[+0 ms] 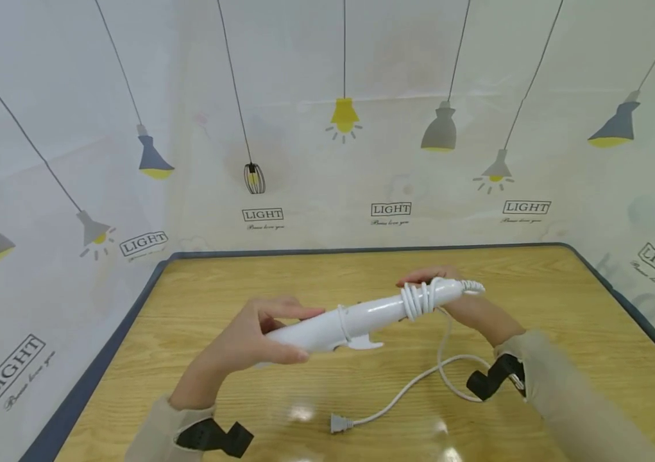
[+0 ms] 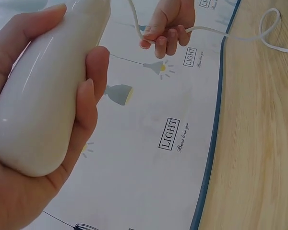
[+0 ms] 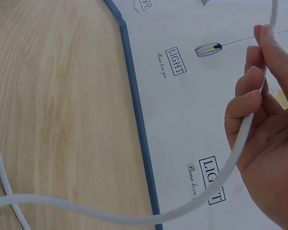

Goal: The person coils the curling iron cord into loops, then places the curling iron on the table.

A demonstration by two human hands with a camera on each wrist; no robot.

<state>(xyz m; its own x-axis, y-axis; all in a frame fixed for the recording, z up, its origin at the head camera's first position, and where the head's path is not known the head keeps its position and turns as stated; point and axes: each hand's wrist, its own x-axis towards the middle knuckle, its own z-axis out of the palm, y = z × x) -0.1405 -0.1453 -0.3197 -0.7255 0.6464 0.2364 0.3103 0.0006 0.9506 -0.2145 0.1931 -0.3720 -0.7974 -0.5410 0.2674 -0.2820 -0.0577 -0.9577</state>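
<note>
Stretching across the middle of the head view, a white appliance (image 1: 373,313) is held above the surface (image 1: 188,308), tilted so that its right end sits higher. Its rounded left end is gripped by the left hand (image 1: 246,333), whose fingers are clamped round it. Near the right end, several turns of white cord (image 1: 414,385) are wound round the appliance. Beneath its middle, a small hooked piece (image 1: 365,343) is seen. Behind the right end, the cord is pinched by the right hand (image 3: 271,132), its fingers curled along it at the right of the right wrist view. Loose cord is looped in the lower right of the head view, and its plug (image 1: 341,423) is laid at bottom centre. The surface is edged in dark blue and backed by a pale sheet (image 1: 304,64) printed with hanging lamps.
</note>
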